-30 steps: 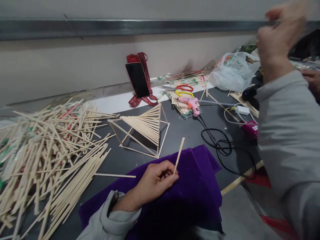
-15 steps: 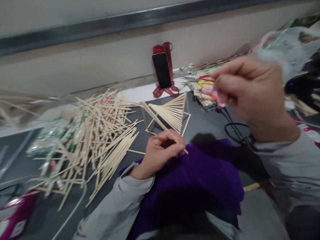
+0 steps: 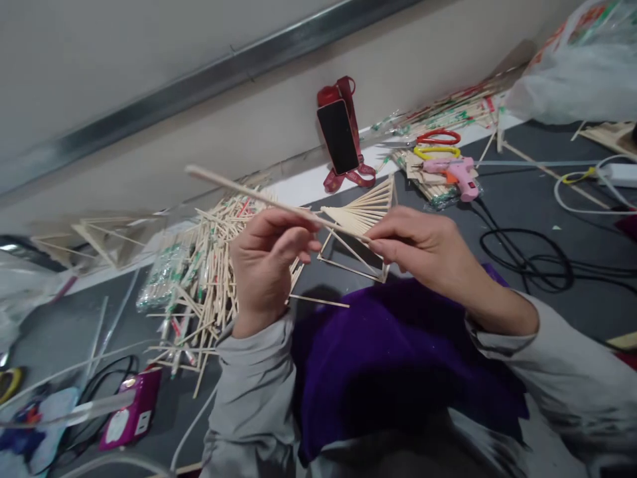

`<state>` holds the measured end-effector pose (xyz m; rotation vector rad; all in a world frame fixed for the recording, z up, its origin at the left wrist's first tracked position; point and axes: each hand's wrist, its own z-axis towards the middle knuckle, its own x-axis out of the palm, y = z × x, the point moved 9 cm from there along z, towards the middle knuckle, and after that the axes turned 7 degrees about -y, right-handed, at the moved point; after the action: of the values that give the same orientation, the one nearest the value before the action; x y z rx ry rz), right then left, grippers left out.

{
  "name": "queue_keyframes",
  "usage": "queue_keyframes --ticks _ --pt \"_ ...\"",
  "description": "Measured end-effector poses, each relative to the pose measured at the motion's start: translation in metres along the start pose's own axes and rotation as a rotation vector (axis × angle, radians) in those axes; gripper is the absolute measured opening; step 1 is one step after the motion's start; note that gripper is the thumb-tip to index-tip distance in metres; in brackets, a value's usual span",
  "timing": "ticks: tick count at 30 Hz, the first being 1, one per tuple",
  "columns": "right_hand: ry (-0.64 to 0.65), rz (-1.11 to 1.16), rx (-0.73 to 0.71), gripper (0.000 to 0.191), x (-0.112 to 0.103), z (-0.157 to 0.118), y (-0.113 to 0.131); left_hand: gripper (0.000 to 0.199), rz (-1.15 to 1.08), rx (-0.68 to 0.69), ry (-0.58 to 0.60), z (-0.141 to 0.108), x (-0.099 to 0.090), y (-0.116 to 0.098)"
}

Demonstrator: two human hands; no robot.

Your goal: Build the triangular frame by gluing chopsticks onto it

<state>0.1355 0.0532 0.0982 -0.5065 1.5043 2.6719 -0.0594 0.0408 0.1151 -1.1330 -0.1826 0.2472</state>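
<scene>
The right hand [image 3: 423,249] has come in from beside the glue gun [image 3: 462,174] and now pinches one end of the stick [image 3: 239,188] between thumb and fingertips, so the piece is handled from both sides, apparently being turned or checked. The stick slants in the air in front of the slatted frame [image 3: 348,214], its far end up and to the left. Left of the frame, the left hand [image 3: 263,269] is half curled, wrist upright, at the stick's middle; whether it grips cannot be told.
</scene>
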Motion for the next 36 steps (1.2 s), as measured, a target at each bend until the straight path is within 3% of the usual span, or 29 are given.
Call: queue_keyframes --ticks 4,9,13,17,28,36 --pt "-0.100 -0.065 0.156 0.012 -0.012 -0.026 -0.041 0.017 0.122 0.015 -0.083 0.027 -0.035 0.015" --pt "-0.102 -0.120 0.229 0.012 -0.011 -0.043 -0.071 0.036 0.322 -0.098 0.080 0.040 -0.039 0.052" --pt "-0.080 -0.152 0.195 0.010 -0.009 -0.043 -0.071 0.045 0.393 -0.112 0.209 0.040 -0.032 0.063" --pt "-0.066 -0.204 0.141 0.010 -0.006 -0.043 -0.070 0.048 0.425 -0.137 0.264 0.036 -0.027 0.067" --pt "-0.028 -0.213 0.109 0.012 -0.001 -0.047 -0.072 0.051 0.433 -0.201 0.294 0.029 -0.019 0.073" --pt "-0.005 -0.251 0.059 0.013 0.005 -0.049 -0.072 0.045 0.458 -0.125 0.293 0.030 -0.016 0.073"
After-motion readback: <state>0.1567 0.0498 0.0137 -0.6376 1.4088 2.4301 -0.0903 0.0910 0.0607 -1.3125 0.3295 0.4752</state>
